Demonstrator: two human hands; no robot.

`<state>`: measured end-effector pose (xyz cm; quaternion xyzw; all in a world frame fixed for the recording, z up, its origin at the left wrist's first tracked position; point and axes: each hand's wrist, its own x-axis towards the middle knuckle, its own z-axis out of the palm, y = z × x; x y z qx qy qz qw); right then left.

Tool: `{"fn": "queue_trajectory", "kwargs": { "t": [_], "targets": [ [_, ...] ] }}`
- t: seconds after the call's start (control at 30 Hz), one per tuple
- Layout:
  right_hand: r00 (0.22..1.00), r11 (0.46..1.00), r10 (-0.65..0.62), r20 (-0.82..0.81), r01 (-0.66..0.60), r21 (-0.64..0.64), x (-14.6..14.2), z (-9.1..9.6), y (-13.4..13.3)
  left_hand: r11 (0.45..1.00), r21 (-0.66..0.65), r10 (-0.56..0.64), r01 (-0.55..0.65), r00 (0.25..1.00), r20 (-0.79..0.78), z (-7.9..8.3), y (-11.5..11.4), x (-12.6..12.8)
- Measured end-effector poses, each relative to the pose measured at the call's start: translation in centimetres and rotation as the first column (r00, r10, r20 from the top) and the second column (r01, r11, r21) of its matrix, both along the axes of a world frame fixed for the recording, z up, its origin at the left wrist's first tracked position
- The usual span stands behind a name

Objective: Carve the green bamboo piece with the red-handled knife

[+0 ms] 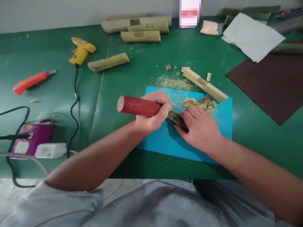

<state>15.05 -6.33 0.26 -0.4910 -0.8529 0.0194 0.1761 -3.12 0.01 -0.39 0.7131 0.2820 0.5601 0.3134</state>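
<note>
My left hand (155, 115) is closed around the thick red wooden handle (140, 105) of a tool whose working end I cannot see. The handle's butt points left, and its other end meets a short dark green bamboo piece (176, 118). My right hand (200, 124) grips that bamboo from the right, pressing it over a blue sheet (163, 138). Just beyond my right hand lies a heap of pale shavings (209, 105). A bamboo tube with a rectangular cut-out (215, 91) rests across the sheet's far edge.
Several cut bamboo tubes (140, 36) lie at the back. On the left are a yellow glue gun (81, 52), a red utility knife (32, 82) and a purple power strip (35, 137) with cables. White paper (252, 36) and a dark brown sheet (272, 85) lie right.
</note>
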Motion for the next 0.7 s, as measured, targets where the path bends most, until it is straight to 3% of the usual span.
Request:
{"fn": "queue_trajectory", "kwargs": {
  "t": [0.47, 0.7],
  "targets": [
    [1.0, 0.999, -0.005, -0.02, 0.004, -0.038, 0.01, 0.05, -0.03, 0.995, -0.043, 0.086, -0.088, 0.996, -0.035, -0.07, 0.0, 0.1],
    [1.0, 0.999, -0.011, -0.018, 0.01, -0.038, 0.0, 0.05, -0.02, 0.998, -0.065, 0.02, -0.02, 1.0, 0.013, -0.27, 0.11, -0.1]
  ]
}}
